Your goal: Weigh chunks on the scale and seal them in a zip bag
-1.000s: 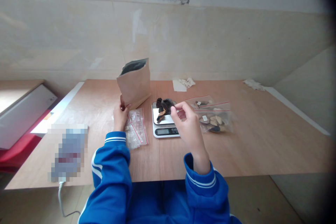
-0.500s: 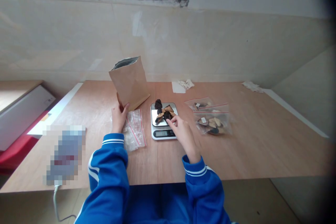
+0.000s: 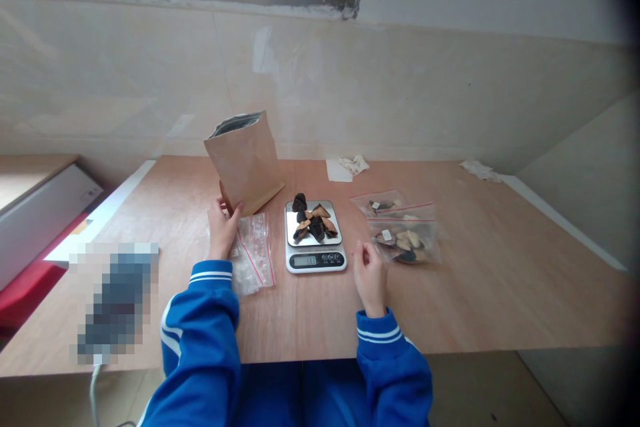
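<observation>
My left hand (image 3: 223,227) grips the lower left corner of a brown kraft paper pouch (image 3: 247,163), which stands upright with its top open. My right hand (image 3: 370,277) hovers right of the scale, its fingers curled together with nothing visible in them. Between my hands a white digital kitchen scale (image 3: 295,250) carries a small heap of dark and tan dried pieces (image 3: 316,228) on its steel plate. Its display is lit, but the digits are hard to read. Clear zip bags (image 3: 254,253) with red seal lines lie by my left hand, apparently empty.
Right of the scale lie clear zip bags (image 3: 407,243) holding similar dried pieces and small white labels. A crumpled tissue (image 3: 354,164) and white paper (image 3: 339,171) are by the wall; another tissue (image 3: 481,170) lies far right. A blurred-out object (image 3: 117,303) with a cable sits at left.
My right hand has drawn back from the pieces on the scale, moving right and toward me, uncovering the scale's buttons. My left hand stays on the pouch.
</observation>
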`<state>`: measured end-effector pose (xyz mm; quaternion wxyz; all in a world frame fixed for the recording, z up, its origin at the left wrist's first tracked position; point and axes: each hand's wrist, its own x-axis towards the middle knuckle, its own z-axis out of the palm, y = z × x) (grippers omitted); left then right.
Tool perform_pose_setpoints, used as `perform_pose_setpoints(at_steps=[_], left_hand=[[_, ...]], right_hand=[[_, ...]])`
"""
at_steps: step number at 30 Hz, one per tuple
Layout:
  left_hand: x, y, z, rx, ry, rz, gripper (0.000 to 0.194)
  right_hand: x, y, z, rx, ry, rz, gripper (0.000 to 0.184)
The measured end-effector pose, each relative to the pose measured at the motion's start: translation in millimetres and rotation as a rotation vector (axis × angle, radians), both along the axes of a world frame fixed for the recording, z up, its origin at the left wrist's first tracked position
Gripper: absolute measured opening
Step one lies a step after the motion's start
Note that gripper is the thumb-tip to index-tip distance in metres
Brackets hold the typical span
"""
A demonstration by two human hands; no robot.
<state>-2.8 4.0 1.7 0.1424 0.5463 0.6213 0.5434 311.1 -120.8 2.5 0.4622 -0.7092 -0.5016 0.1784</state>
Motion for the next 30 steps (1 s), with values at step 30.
perform_pose_setpoints(at_steps=[30], left_hand=[[26, -100, 41.9, -0.011, 0.126, 0.083, 0.016]], right_hand=[[2, -7, -12.8, -0.008, 0.061, 0.048, 0.042]])
